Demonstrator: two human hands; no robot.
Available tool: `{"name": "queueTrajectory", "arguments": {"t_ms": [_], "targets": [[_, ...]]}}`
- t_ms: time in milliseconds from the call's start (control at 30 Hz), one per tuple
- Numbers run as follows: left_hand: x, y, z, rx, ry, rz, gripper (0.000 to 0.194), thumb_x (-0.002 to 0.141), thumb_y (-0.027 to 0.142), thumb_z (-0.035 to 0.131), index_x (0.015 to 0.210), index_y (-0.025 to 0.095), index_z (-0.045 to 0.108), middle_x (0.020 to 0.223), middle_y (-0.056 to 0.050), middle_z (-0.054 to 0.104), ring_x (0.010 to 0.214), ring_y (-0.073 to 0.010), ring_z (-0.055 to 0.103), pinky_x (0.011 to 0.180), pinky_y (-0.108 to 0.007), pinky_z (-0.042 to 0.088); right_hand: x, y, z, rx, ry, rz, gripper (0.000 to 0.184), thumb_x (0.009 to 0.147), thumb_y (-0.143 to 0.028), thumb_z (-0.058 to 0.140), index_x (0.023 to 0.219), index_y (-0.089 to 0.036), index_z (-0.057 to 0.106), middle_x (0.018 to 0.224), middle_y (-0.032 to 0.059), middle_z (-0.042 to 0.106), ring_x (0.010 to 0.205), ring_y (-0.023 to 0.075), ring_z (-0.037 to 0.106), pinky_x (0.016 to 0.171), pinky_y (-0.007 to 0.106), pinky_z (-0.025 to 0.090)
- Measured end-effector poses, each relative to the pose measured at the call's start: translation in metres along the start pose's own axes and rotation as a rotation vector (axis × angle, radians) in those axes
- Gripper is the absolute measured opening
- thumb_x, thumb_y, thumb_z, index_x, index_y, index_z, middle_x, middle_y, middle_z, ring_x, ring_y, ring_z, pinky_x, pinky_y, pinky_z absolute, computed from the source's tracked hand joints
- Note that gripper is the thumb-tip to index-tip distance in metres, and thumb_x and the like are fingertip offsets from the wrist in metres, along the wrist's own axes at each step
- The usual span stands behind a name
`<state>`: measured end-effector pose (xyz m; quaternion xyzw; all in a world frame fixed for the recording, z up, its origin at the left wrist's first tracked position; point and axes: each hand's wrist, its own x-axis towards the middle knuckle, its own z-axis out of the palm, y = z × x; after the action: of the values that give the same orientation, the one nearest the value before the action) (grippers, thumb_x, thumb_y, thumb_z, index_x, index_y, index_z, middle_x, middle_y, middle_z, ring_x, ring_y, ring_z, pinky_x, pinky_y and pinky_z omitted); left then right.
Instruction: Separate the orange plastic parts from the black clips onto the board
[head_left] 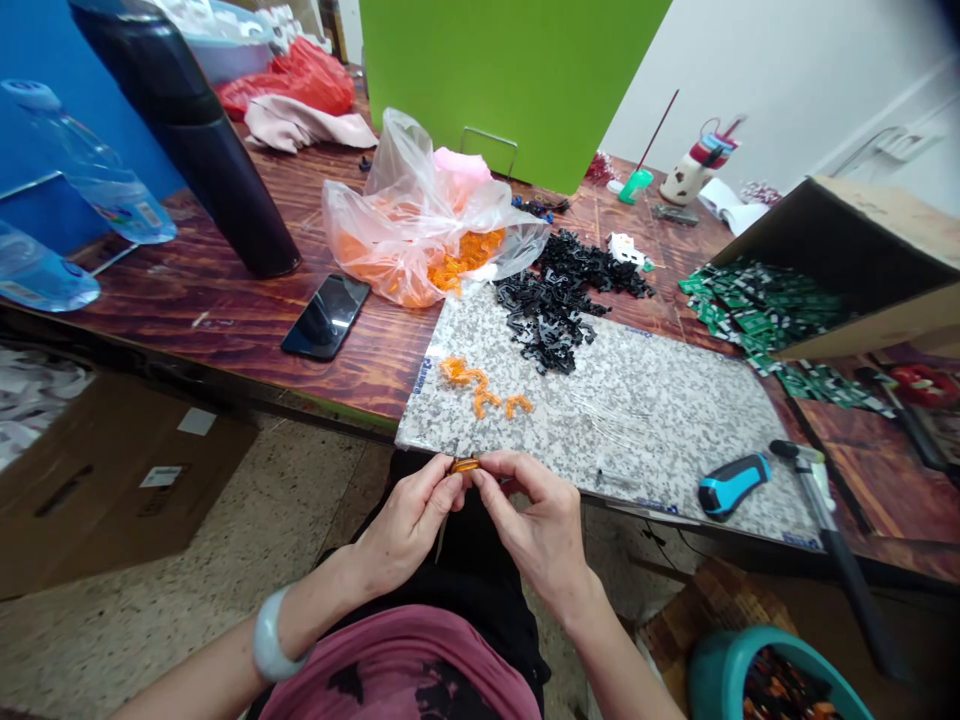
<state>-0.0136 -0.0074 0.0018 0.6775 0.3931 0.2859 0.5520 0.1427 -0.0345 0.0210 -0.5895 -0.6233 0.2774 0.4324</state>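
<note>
Shirt: one pink top with a black print [405,675], nearest the lens, over dark trousers.
Hands: two, both the person's own; left hand [405,525] wears one white bangle [270,635], right hand [536,535] is bare.
Grip: narrow on both sides; the thumbs and fingertips of both hands pinch one small orange plastic piece [465,465].
Held piece: between the hands, just off the near edge of the slab.
Slab: one speckled grey granite slab [645,420], lying on a varnished reddish-brown wooden table [225,320].
On slab: three loose orange plastic pieces [480,385] (they overlap, so maybe more) and one blue-and-black handled tool [733,484].
Black parts: one heap of black plastic pieces [547,310], too many to count, at the slab's far edge.
Bag: one clear plastic bag [420,220] of orange pieces, beyond the slab.
Phone: one black smartphone [326,317], left of the bag.
Box: one tipped cardboard box [847,240], with many green-and-black strips [757,310] beside its mouth.
Drinks: two clear plastic water bottles [90,165] and one tall black flask [202,150].
Floor: one teal plastic basin [757,670], lower right.
</note>
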Motion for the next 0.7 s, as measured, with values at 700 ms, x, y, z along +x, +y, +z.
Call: {"name": "queueTrajectory", "arguments": {"t_ms": [700], "targets": [[0.000,0.000,-0.012,0.099,-0.175,0.114,0.019,0.097,0.022,0.031,0.088,0.019,0.048,0.078,0.001,0.048,0.070,-0.0133,0.046,0.067,-0.023,0.038,0.003,0.001,-0.011,0.343,-0.243,0.231,0.015,0.085,-0.031,0.060,0.093,-0.020,0.066,0.083,0.0020,0.066,0.067,0.0119,0.060,0.056,0.021,0.047]]}}
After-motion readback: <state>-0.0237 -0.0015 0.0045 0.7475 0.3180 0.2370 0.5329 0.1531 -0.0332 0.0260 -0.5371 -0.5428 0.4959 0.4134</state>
